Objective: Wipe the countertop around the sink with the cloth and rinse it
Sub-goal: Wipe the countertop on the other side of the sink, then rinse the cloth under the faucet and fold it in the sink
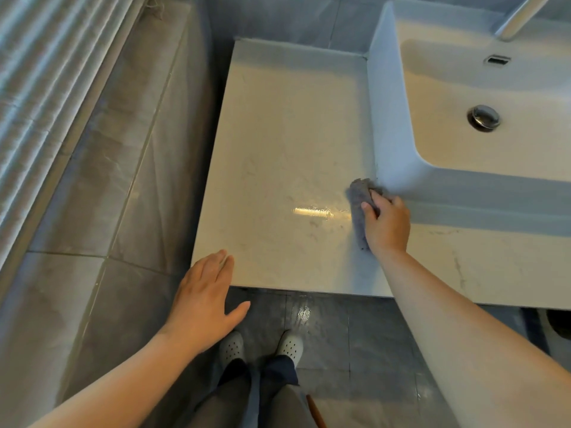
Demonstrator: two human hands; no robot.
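Glossy marble countertop (287,143); right hand (387,225) presses crumpled grey cloth (360,199).

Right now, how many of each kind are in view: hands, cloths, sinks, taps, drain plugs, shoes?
Hands: 2, left hand and right hand
Cloth: 1
Sink: 1
Tap: 1
Drain plug: 1
Shoes: 2
Total: 8

left hand (204,304): flat, fingers straight | right hand (387,225): arm extended, gripping cloth (359,193)
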